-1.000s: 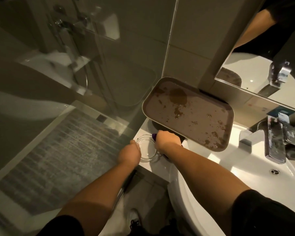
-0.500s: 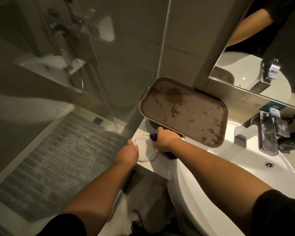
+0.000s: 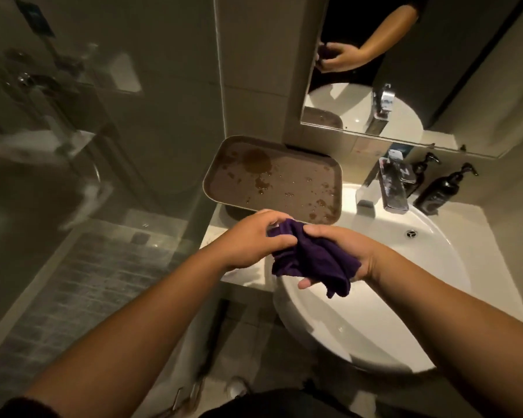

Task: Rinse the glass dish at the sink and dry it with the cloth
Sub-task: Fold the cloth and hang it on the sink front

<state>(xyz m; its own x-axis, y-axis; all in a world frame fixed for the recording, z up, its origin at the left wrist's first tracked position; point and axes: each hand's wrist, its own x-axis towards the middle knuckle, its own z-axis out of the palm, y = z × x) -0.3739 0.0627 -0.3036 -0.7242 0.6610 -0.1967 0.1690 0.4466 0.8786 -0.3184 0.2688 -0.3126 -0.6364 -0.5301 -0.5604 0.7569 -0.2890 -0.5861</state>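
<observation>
Both my hands are together above the left rim of the white sink (image 3: 435, 267). My right hand (image 3: 347, 251) is shut on a bunched purple cloth (image 3: 311, 260), which hangs down over the basin. My left hand (image 3: 251, 236) grips the cloth's left end, fingers curled over the top and thumb underneath. The glass dish (image 3: 274, 228) shows only as a pale sliver between my left fingers and the cloth. The cloth and my fingers hide the rest of it.
A wet brown tray (image 3: 272, 179) leans over the counter (image 3: 215, 233) behind my hands. The tap (image 3: 390, 188) and two dark pump bottles (image 3: 441, 188) stand at the back right. A glass shower screen (image 3: 103, 146) is on the left and a mirror (image 3: 405, 70) above.
My hands have left the counter by the tray and come up together over the sink rim. The cloth is now bunched between them and the dish is no longer visible on the counter.
</observation>
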